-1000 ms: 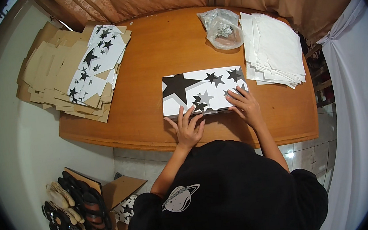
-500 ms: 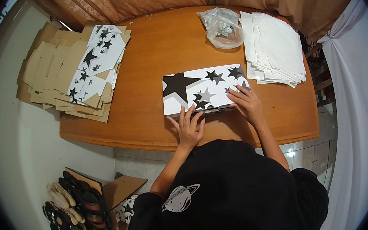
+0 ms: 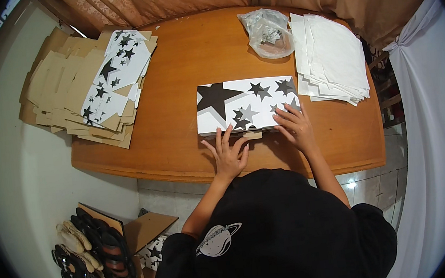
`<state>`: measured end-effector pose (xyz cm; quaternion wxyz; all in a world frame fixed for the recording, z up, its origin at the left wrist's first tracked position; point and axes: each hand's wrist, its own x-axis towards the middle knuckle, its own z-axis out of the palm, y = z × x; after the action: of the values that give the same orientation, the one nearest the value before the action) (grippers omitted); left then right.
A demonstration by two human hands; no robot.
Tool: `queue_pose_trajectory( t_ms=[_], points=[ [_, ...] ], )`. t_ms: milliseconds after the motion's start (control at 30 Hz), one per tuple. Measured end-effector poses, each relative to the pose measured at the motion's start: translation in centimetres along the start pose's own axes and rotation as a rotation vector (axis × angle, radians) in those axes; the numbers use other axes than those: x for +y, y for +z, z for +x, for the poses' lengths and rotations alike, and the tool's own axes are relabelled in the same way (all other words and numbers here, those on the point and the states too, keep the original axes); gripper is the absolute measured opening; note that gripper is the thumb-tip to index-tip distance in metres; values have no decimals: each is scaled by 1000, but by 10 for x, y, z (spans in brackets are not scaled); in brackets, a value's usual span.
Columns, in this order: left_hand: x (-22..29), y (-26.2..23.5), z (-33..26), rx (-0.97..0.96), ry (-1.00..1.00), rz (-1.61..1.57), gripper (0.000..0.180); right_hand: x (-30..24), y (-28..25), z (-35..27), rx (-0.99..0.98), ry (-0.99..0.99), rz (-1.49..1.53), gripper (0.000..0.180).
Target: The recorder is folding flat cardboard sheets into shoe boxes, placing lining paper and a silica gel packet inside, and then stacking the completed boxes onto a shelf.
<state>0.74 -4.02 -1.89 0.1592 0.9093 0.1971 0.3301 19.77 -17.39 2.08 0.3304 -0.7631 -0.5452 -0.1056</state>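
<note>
A white cardboard box point(image 3: 251, 101) printed with black and grey stars lies on the wooden table in front of me, its lid down. At the middle of its near side a small brown tab point(image 3: 253, 135) sticks out. My left hand point(image 3: 228, 154) is at the near left part of the box, fingers spread, fingertips on the front edge. My right hand point(image 3: 295, 126) rests at the near right corner, its fingers stretched over the lid. Neither hand wraps around the box.
Flat brown cardboard blanks point(image 3: 62, 85) are stacked at the table's left, a star-printed one on top. A clear plastic bag point(image 3: 272, 40) and a pile of white paper sheets point(image 3: 330, 56) lie at the back right. Several sandals point(image 3: 91, 253) stand low at the left.
The brown tab now shows at the box's near side. The lid's front edge has shifted slightly away from me. My hands have barely moved.
</note>
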Motion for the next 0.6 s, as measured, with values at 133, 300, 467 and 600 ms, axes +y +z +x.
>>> queue_pose_trajectory(
  t_ms=[133, 300, 467, 600],
  points=[
    [-5, -1, 2, 45, -21, 55, 23, -7, -4, 1, -59, 75, -42, 25],
    [-7, 5, 2, 75, -31, 171, 32, -20, -1, 3, -93, 107, -80, 27],
    [-9, 8, 14, 152, -3, 141, 30, -39, 25, 5, -66, 59, -58, 27],
    [-9, 10, 16, 163, -22, 124, 27, -52, 30, 11, -57, 168, -25, 24]
  ],
)
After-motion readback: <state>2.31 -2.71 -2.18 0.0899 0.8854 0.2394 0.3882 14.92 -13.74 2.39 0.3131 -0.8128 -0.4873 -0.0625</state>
